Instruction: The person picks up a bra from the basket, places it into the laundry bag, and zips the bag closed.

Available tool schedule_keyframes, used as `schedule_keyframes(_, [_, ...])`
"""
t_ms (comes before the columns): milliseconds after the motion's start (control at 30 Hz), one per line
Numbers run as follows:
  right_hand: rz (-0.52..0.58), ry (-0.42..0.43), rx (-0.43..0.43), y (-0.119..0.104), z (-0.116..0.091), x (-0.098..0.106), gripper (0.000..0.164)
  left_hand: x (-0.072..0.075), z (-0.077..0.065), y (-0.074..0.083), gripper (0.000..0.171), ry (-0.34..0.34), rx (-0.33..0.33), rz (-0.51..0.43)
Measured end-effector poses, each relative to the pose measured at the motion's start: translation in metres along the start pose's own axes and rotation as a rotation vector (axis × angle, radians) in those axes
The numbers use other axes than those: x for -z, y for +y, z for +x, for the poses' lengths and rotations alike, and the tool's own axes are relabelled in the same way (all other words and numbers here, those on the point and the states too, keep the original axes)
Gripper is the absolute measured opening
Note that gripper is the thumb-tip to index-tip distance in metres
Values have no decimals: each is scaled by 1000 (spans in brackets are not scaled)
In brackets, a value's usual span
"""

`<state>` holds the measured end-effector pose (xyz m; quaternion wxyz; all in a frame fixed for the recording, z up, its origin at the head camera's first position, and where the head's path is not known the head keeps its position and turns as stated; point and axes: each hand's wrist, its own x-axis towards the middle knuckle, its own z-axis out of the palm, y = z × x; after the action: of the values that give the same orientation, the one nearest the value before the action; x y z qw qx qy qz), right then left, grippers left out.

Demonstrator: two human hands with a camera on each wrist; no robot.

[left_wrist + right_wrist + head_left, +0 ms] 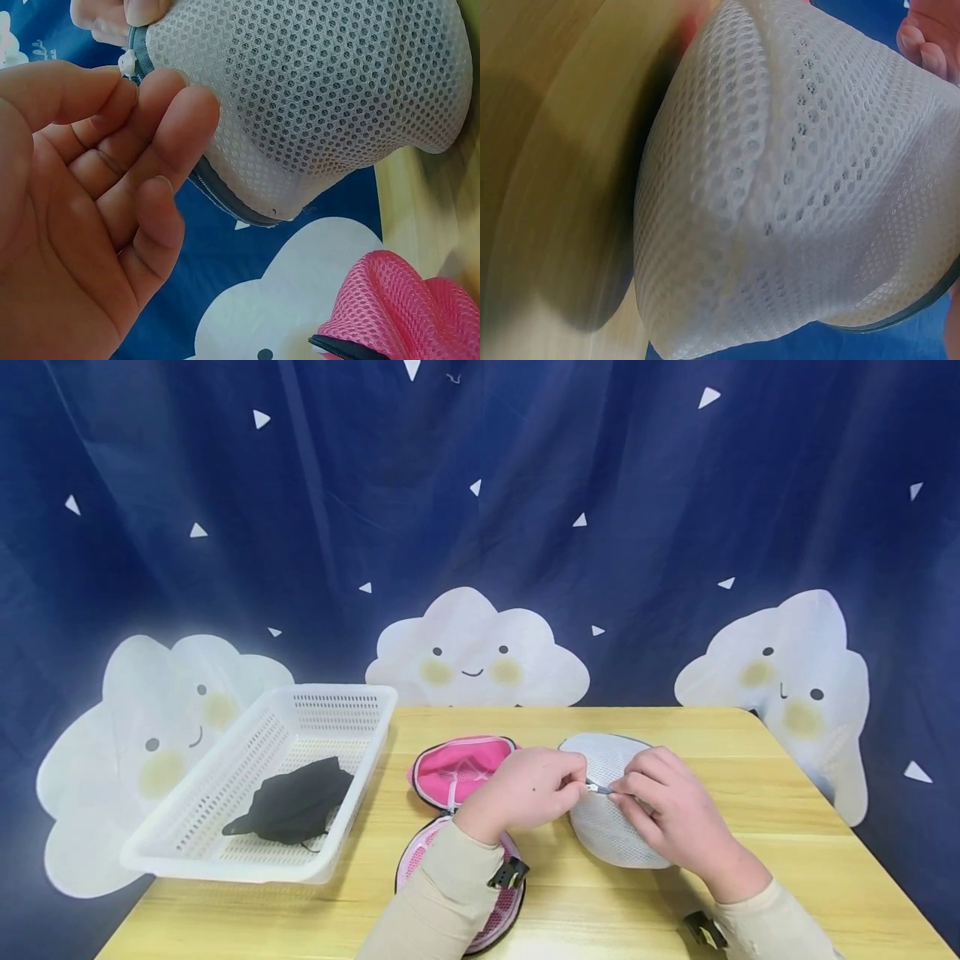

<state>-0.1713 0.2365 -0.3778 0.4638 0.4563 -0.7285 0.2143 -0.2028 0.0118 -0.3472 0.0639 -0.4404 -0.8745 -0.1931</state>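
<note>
On the right half of the table stands a white mesh laundry bag (pixel 611 839) with a grey-blue zipper (pixel 238 210). My left hand (pixel 525 787) pinches a small white piece at the zipper, thumb against forefinger, its other fingers bent loosely. Close beside it, my right hand (pixel 675 810) pinches the zipper edge from the right. In the right wrist view, the bag's mesh side (pixel 727 195) fills most of the picture and hides the right fingertips. A pink mesh laundry bag (pixel 472 752) lies unfolded on the left, partly covered by the left forearm.
A white plastic basket (pixel 142 852) stands at the table's left, with a black cloth item (pixel 296 802) inside. The wooden table (pixel 720 735) reaches back to a dark blue curtain (pixel 525 460) printed with clouds.
</note>
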Motion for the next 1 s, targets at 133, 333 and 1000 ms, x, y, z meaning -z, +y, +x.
schedule_keyframes(133, [-5,-8,-11,0,-1,1,30,1,0,-2,16,8,-4,-10])
schedule_keyframes(333, [-14,-22,-43,1,-3,5,29,2,-2,-8,16,30,16,-3])
schedule_keyframes(1000, [-35,-49,-111,5,-9,5,28,5,-2,-3,16,9,17,-22])
